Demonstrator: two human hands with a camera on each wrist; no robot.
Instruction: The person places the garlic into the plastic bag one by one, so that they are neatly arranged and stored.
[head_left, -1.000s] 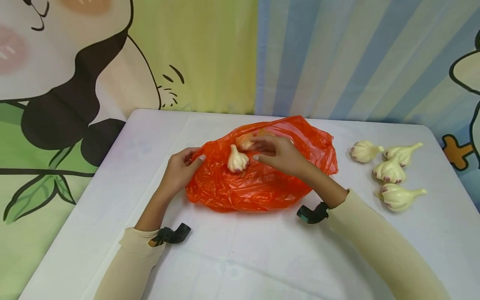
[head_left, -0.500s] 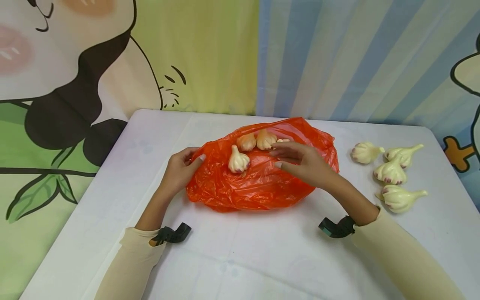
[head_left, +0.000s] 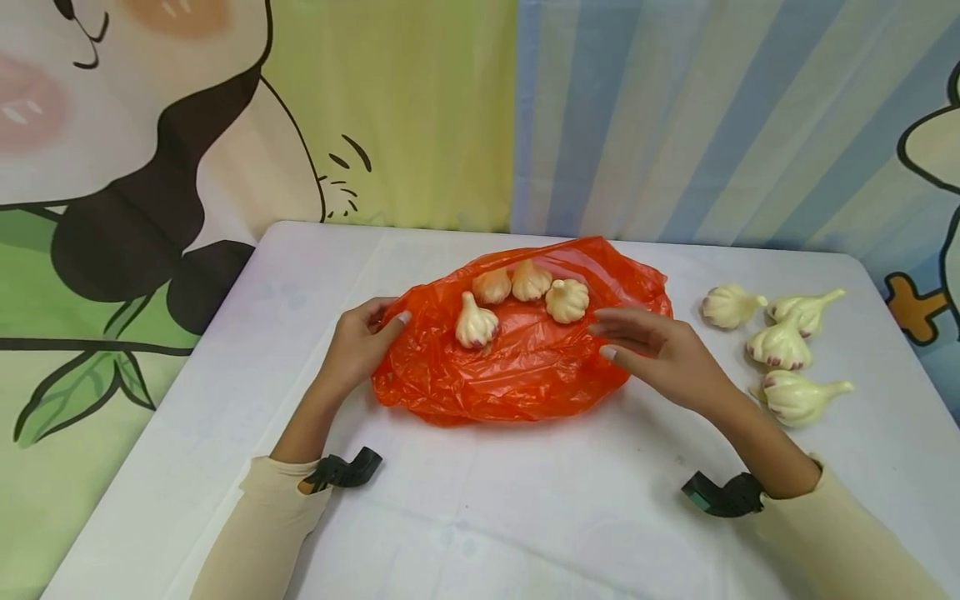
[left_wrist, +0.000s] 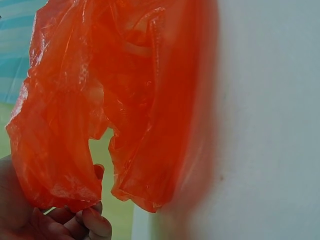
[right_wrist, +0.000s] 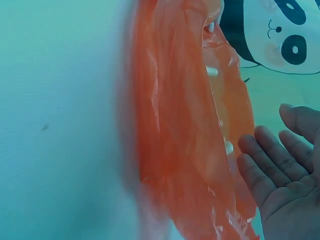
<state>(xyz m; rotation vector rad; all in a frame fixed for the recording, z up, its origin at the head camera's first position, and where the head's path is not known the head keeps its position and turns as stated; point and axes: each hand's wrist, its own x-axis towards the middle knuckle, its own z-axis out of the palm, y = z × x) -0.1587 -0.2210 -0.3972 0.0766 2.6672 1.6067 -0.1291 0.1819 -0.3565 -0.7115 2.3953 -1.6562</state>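
Note:
A crumpled red plastic bag (head_left: 525,375) lies on the table. One garlic bulb (head_left: 476,323) stands at its left front, and another garlic bulb (head_left: 567,301) rests farther right. Two more bulbs (head_left: 531,281) lie behind, dulled by the thin plastic. At the bag's left edge, my left hand (head_left: 362,340) pinches the plastic between thumb and fingers; the left wrist view shows fingers (left_wrist: 92,222) under the bag's edge. My right hand (head_left: 663,354) hovers by the bag's right side with fingers extended. In the right wrist view its palm (right_wrist: 290,200) faces up, holding nothing.
Several garlic bulbs (head_left: 780,343) lie in a cluster on the right of the white table (head_left: 465,517). Behind the table hangs a printed curtain (head_left: 442,117) with cartoon animals and stripes.
My right hand has moved right and toward me, away from the bulbs, uncovering the rightmost bulb on the bag. My left hand keeps its place on the bag's edge.

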